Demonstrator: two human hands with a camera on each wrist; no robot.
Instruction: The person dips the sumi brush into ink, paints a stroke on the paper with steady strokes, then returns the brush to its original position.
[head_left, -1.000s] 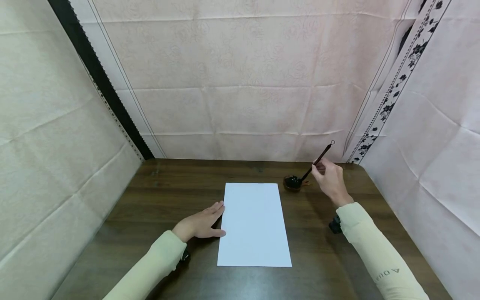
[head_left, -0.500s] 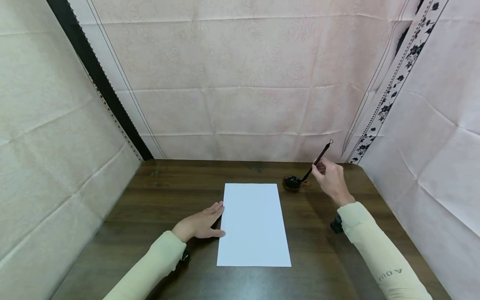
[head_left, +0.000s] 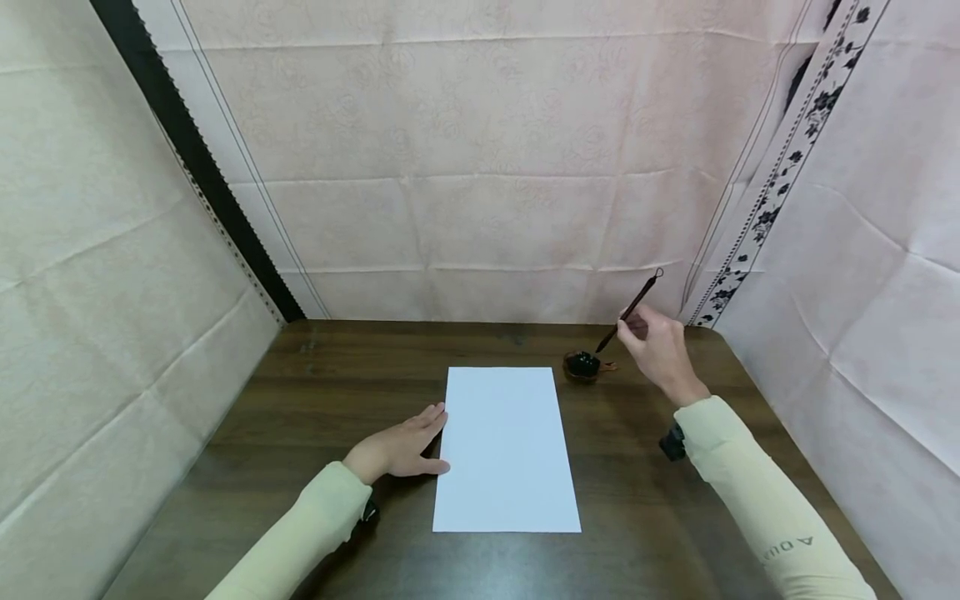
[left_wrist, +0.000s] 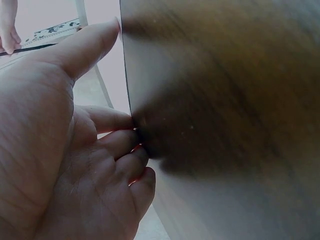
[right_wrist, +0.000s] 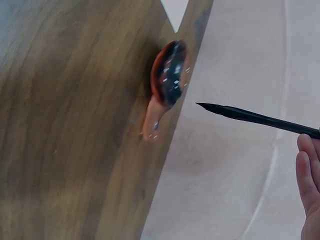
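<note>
A dark writing brush with a hanging loop at its top end is pinched in my right hand. It slants down to the left, and in the right wrist view its pointed black tip is apart from the small ink dish. That dish is reddish brown with a short handle and holds black ink. My left hand rests with fingers extended at the left edge of a blank white sheet of paper. In the left wrist view, the thumb and fingertips touch the paper's edge.
Beneath everything is a dark brown wooden table. A pale cloth hangs right behind its far edge, and more cloth stands along both sides. The ink dish sits just beyond the paper's top right corner.
My right hand has risen slightly and lifted the brush, so its tip is now up off the ink dish. The left hand and paper stay in place.
</note>
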